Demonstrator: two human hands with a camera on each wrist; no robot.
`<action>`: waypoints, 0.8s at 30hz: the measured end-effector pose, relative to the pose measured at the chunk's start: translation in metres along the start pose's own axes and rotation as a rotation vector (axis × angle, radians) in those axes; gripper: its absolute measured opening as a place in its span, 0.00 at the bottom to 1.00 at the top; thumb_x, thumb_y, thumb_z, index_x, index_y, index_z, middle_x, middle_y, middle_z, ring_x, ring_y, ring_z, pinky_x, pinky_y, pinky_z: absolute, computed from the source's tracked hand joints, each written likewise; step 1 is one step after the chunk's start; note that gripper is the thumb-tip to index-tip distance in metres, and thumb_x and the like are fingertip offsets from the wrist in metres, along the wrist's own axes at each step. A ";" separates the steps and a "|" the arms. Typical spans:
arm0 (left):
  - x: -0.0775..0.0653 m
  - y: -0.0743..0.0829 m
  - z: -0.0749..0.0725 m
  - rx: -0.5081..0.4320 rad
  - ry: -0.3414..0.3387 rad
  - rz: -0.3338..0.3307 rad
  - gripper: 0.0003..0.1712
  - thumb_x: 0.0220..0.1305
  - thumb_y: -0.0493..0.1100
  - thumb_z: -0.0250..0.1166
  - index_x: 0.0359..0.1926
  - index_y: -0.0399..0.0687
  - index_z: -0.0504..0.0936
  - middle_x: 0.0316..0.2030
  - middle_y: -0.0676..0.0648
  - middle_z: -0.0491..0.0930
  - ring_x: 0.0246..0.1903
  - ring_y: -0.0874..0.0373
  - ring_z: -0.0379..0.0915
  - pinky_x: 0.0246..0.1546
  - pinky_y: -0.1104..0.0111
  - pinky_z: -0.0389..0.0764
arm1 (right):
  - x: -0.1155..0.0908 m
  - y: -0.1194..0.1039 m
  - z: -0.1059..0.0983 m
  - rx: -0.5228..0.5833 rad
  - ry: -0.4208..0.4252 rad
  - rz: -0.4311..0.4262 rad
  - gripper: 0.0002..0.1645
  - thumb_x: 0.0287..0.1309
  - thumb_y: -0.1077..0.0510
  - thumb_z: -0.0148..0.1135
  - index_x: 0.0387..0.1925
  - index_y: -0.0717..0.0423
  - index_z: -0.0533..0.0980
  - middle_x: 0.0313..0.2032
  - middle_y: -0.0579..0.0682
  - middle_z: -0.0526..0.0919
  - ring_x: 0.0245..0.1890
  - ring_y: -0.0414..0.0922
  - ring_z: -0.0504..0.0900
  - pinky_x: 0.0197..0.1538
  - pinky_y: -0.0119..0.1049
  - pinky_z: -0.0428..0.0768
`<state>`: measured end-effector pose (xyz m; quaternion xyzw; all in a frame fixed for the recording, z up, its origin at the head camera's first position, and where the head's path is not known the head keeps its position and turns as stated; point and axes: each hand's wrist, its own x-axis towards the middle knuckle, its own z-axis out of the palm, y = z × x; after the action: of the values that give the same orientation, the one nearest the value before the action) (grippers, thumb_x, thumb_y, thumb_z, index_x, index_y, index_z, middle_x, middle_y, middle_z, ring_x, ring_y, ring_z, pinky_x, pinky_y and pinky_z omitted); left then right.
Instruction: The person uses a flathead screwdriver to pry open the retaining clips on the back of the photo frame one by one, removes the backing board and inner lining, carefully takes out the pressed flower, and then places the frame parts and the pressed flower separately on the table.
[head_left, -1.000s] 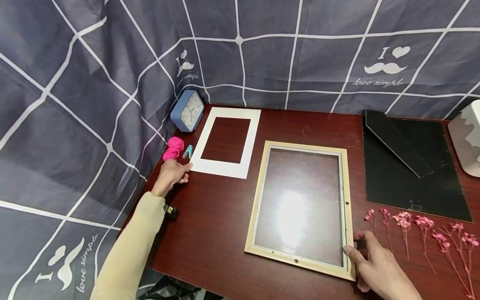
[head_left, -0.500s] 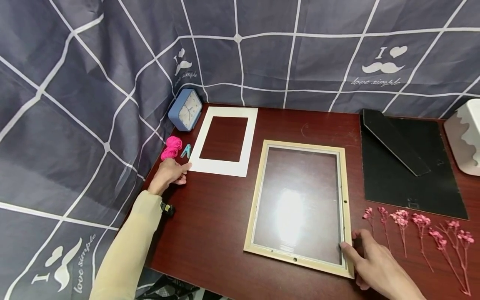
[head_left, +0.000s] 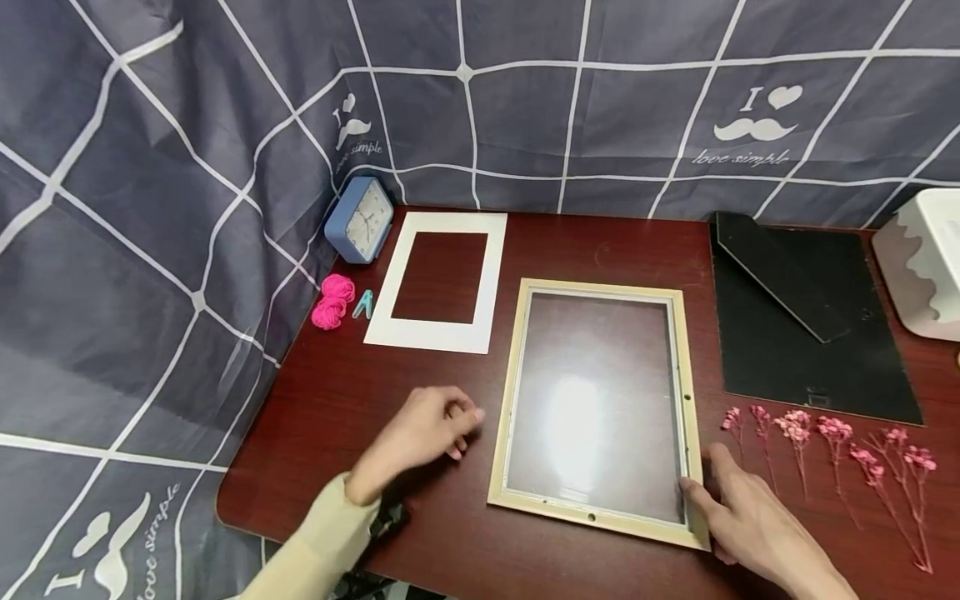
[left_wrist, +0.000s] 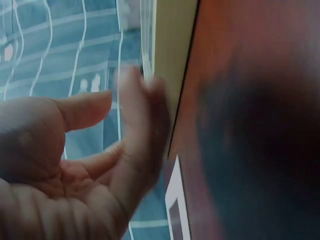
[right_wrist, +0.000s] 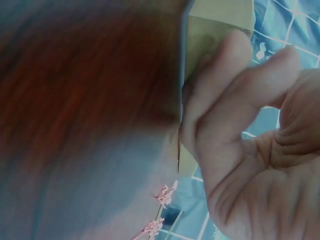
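A picture frame (head_left: 602, 525) of pale wood with a clear pane lies flat on the table. My right hand (head_left: 750, 517) grips its lower right side, thumb on top and fingers against the outer edge; in the right wrist view the fingers (right_wrist: 220, 115) are bent beside the wooden side. My left hand (head_left: 427, 425) hovers left of the frame, fingers loosely bent, holding nothing. The left wrist view has this hand (left_wrist: 100, 165) blurred, with a gap between thumb and fingers. A white mat board (head_left: 427, 335) with a rectangular opening lies farther back on the left.
Pink yarn (head_left: 333, 300), a teal clip (head_left: 363, 304) and a blue clock (head_left: 360, 221) sit at the left. A black backing board (head_left: 810, 358) with its stand lies at the right, near a white container (head_left: 918, 267). Pink dried flowers (head_left: 834, 429) lie beside my right hand.
My left hand has let go of the mat board's near left corner and moved right and nearer, toward the frame. My right hand stays at the frame. The head view has shifted slightly.
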<state>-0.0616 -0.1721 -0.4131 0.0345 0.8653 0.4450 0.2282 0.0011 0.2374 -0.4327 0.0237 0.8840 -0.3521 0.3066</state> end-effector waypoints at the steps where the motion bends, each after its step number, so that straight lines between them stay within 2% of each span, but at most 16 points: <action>1: -0.003 0.001 0.008 0.020 0.001 0.016 0.14 0.78 0.44 0.68 0.48 0.35 0.87 0.28 0.43 0.88 0.19 0.62 0.83 0.23 0.66 0.90 | 0.000 0.000 0.000 -0.001 0.001 -0.001 0.24 0.84 0.55 0.54 0.68 0.64 0.61 0.26 0.50 0.78 0.19 0.45 0.80 0.20 0.35 0.79; 4: -0.010 0.000 0.026 0.036 0.016 0.037 0.16 0.78 0.44 0.68 0.52 0.34 0.87 0.31 0.46 0.89 0.20 0.62 0.84 0.24 0.71 0.88 | -0.001 -0.002 -0.001 -0.001 -0.001 0.007 0.24 0.84 0.54 0.53 0.68 0.64 0.62 0.26 0.50 0.78 0.20 0.45 0.80 0.20 0.35 0.78; 7: -0.017 -0.004 0.039 -0.097 -0.005 0.013 0.21 0.80 0.45 0.66 0.58 0.29 0.84 0.35 0.41 0.91 0.25 0.60 0.88 0.28 0.71 0.91 | -0.005 -0.003 -0.003 0.005 -0.014 0.023 0.22 0.84 0.55 0.54 0.66 0.64 0.63 0.26 0.50 0.77 0.20 0.44 0.79 0.20 0.34 0.77; 9: -0.022 -0.008 0.048 -0.260 -0.044 -0.028 0.25 0.82 0.45 0.64 0.63 0.25 0.80 0.40 0.37 0.92 0.29 0.58 0.89 0.32 0.68 0.94 | -0.008 -0.004 -0.005 0.011 -0.028 0.045 0.21 0.83 0.54 0.55 0.65 0.63 0.63 0.27 0.50 0.77 0.20 0.44 0.78 0.20 0.34 0.76; 12: -0.026 -0.011 0.066 -0.603 -0.136 -0.115 0.28 0.85 0.46 0.60 0.68 0.23 0.73 0.47 0.38 0.91 0.40 0.58 0.90 0.42 0.65 0.96 | -0.012 -0.004 -0.006 -0.003 -0.030 0.043 0.20 0.82 0.54 0.57 0.62 0.62 0.64 0.34 0.50 0.82 0.23 0.44 0.80 0.22 0.34 0.77; 14: -0.027 -0.013 0.078 -0.818 -0.197 -0.169 0.28 0.85 0.47 0.58 0.70 0.25 0.70 0.51 0.41 0.90 0.46 0.58 0.89 0.50 0.64 0.95 | -0.014 -0.003 -0.006 -0.012 -0.028 0.045 0.21 0.81 0.52 0.58 0.61 0.61 0.64 0.39 0.50 0.85 0.27 0.44 0.81 0.24 0.35 0.78; 16: -0.027 -0.013 0.090 -0.985 -0.235 -0.200 0.29 0.85 0.48 0.59 0.71 0.30 0.68 0.53 0.44 0.88 0.52 0.57 0.88 0.56 0.62 0.93 | -0.015 -0.003 -0.006 -0.034 -0.017 0.028 0.21 0.81 0.52 0.59 0.60 0.61 0.65 0.44 0.51 0.87 0.33 0.44 0.83 0.28 0.36 0.80; 17: -0.027 -0.013 0.095 -1.039 -0.248 -0.206 0.29 0.84 0.48 0.60 0.71 0.32 0.68 0.53 0.46 0.88 0.53 0.57 0.87 0.57 0.62 0.93 | -0.015 -0.002 -0.006 -0.044 -0.011 0.029 0.21 0.81 0.52 0.59 0.60 0.61 0.66 0.45 0.52 0.88 0.36 0.45 0.85 0.31 0.37 0.82; 18: -0.026 -0.013 0.098 -1.076 -0.257 -0.208 0.29 0.84 0.49 0.61 0.71 0.34 0.68 0.53 0.47 0.88 0.54 0.57 0.87 0.58 0.62 0.93 | -0.016 -0.003 -0.006 -0.053 -0.005 0.033 0.21 0.81 0.51 0.59 0.60 0.61 0.66 0.46 0.52 0.88 0.38 0.44 0.85 0.33 0.37 0.82; 20: -0.025 -0.014 0.101 -1.122 -0.258 -0.208 0.26 0.83 0.50 0.63 0.67 0.36 0.69 0.49 0.48 0.90 0.51 0.56 0.90 0.56 0.60 0.94 | -0.018 -0.003 -0.005 -0.045 0.028 0.058 0.22 0.82 0.49 0.59 0.61 0.60 0.68 0.43 0.50 0.88 0.37 0.44 0.85 0.34 0.37 0.83; 24: -0.024 -0.016 0.100 -1.171 -0.300 -0.199 0.18 0.84 0.50 0.60 0.57 0.42 0.67 0.41 0.50 0.94 0.43 0.58 0.94 0.51 0.62 0.96 | -0.030 -0.007 -0.002 0.005 0.164 0.148 0.26 0.83 0.41 0.56 0.61 0.59 0.74 0.31 0.47 0.84 0.26 0.42 0.81 0.27 0.33 0.78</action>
<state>0.0043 -0.1126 -0.4668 -0.1154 0.4344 0.8134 0.3692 0.0224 0.2388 -0.4107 0.1185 0.9012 -0.3273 0.2583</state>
